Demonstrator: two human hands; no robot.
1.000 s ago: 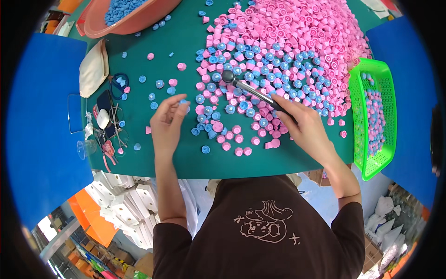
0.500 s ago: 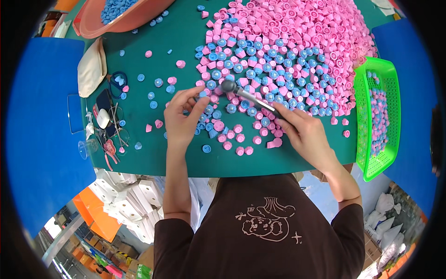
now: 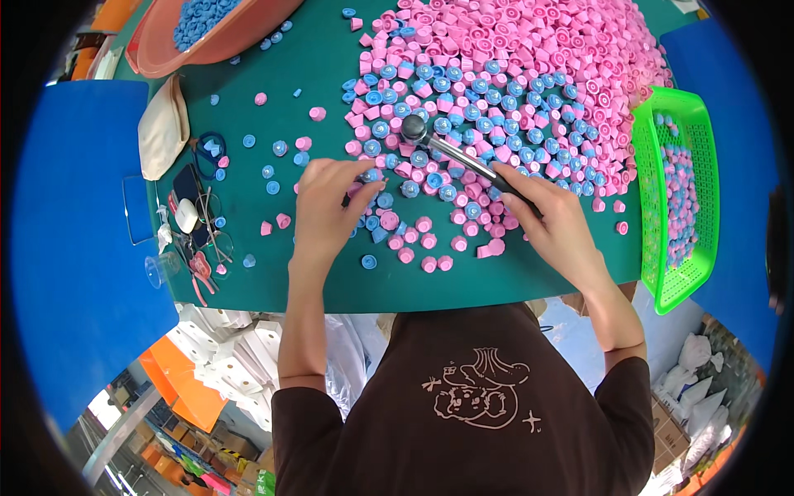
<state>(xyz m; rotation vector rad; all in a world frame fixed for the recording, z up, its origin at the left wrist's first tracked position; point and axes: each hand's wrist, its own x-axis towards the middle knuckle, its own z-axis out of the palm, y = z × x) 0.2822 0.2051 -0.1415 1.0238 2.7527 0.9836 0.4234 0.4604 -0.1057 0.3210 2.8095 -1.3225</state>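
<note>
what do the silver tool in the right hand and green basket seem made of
Silver dark-headed tool: shaft probably polished metal, from its bright streaks; head material unclear. Bright green rectangular basket: likely smooth plastic, given even colour and regular holes.

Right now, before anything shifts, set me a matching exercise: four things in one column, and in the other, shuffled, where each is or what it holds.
1. dark-headed tool
2. green basket
3. orange-pink basin
4. beige pouch

A. holds only blue pieces
B. lies near the table's left edge
C. gripped by the right hand
D. holds pink and blue pieces

Pairs: 1-C, 2-D, 3-A, 4-B
</note>
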